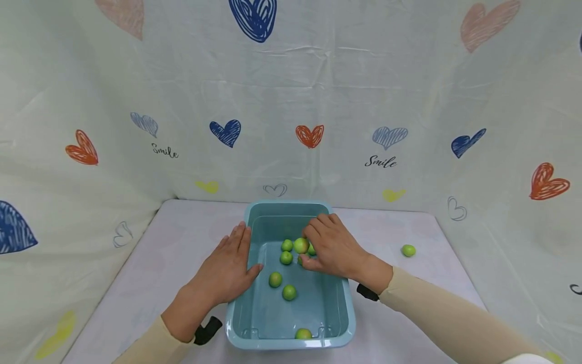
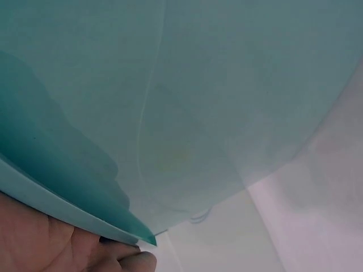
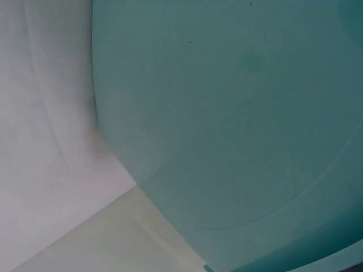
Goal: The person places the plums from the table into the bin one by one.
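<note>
A light-blue plastic basin (image 1: 291, 346) stands on the table with several small green limes inside. My right hand (image 1: 334, 247) reaches over its right side, fingers bent down. Between thumb and fingertips it holds a yellowish-green lime (image 1: 301, 245), which looks larger than those around it. Close by lie a lime (image 1: 287, 245) and another lime (image 1: 286, 258); others are partly hidden by the hand. My left hand (image 1: 227, 268) rests along the left rim, fingers straight. The left wrist view shows part of that hand (image 2: 51, 243) beside the rim; no hand is discernible in the right wrist view.
A single lime (image 1: 408, 251) lies on the white-covered table (image 1: 386, 227), right of the basin. One lime (image 1: 303, 333) sits against the basin's near wall. Behind the table hangs a pale curtain (image 1: 345, 101) printed with hearts.
</note>
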`<action>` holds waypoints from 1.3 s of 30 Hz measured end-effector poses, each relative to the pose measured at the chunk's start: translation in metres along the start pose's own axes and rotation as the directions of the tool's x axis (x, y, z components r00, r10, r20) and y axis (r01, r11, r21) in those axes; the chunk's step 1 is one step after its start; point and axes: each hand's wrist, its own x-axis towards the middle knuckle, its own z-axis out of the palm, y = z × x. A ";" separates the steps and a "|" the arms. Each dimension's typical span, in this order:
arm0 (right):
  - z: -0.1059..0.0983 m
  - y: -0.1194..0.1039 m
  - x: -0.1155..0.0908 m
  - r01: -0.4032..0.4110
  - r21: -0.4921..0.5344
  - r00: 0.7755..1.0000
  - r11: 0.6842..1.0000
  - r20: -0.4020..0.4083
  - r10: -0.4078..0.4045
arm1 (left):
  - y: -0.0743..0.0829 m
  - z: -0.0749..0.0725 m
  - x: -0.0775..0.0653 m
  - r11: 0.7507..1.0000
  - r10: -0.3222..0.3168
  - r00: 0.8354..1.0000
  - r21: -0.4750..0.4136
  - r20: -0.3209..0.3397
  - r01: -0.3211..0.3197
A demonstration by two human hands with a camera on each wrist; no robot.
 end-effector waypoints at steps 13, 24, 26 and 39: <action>-0.001 -0.002 0.002 -0.004 0.021 0.998 1.000 0.056 0.003 | 0.000 0.000 0.001 1.000 -0.001 1.000 -0.013 -0.006 0.000; 0.005 -0.014 0.009 0.038 0.028 0.993 0.999 0.111 -0.041 | 0.001 -0.002 0.000 1.000 0.006 1.000 0.002 -0.008 -0.006; 0.005 -0.015 0.010 0.038 0.027 0.993 0.999 0.113 -0.041 | 0.001 -0.002 0.000 1.000 0.006 1.000 0.001 -0.007 -0.006; 0.004 -0.016 0.008 0.023 0.016 0.992 1.000 0.123 -0.024 | 0.001 0.000 0.000 1.000 0.002 1.000 0.005 -0.009 -0.002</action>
